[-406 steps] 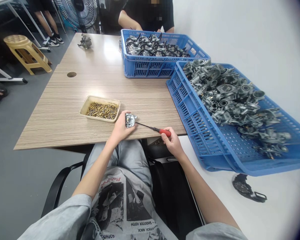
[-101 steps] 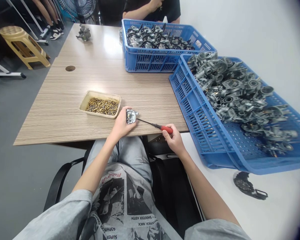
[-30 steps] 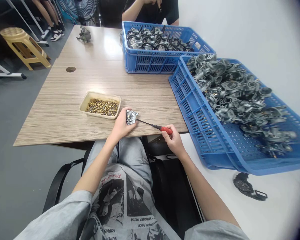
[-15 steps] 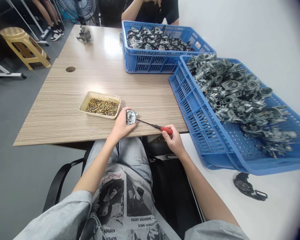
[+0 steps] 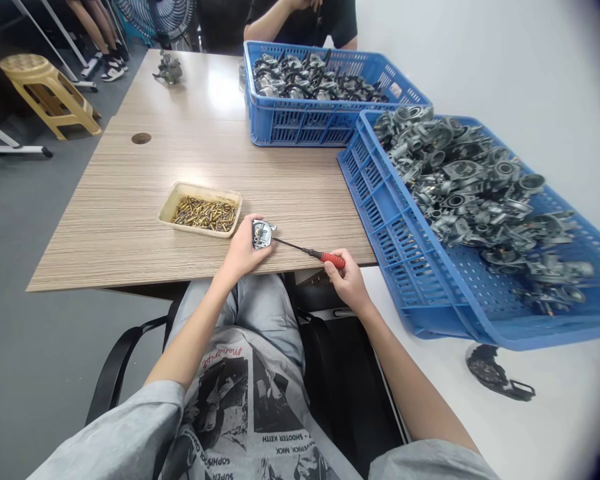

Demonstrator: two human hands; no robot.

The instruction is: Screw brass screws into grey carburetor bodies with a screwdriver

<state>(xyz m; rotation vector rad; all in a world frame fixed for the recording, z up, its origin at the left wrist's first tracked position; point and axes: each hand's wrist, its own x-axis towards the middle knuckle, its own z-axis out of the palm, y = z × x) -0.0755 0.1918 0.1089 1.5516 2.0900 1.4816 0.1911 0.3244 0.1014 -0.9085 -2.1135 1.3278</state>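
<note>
Near the table's front edge, my left hand (image 5: 246, 250) grips a silvery carburetor body (image 5: 263, 235), its round open side facing up. My right hand (image 5: 349, 279) is closed around the red handle of a screwdriver (image 5: 310, 252). The thin dark shaft points left, and its tip meets the right side of the carburetor body; exactly where it touches is too small to tell. Just left of my left hand sits a cream plastic tub (image 5: 166, 212) holding many small brass pieces (image 5: 205, 215).
To the right stands a blue crate (image 5: 380, 220) heaped with metal carburetor bodies (image 5: 460, 180). Behind it, another blue crate (image 5: 300, 127) holds more assemblies. A single carburetor (image 5: 168, 69) lies at the table's far left. A black wristwatch (image 5: 497, 373) rests below the near crate. Someone sits across the table.
Both hands, the carburetor body and the screwdriver stay almost exactly in place. Across the table, the other person's arm has shifted slightly.
</note>
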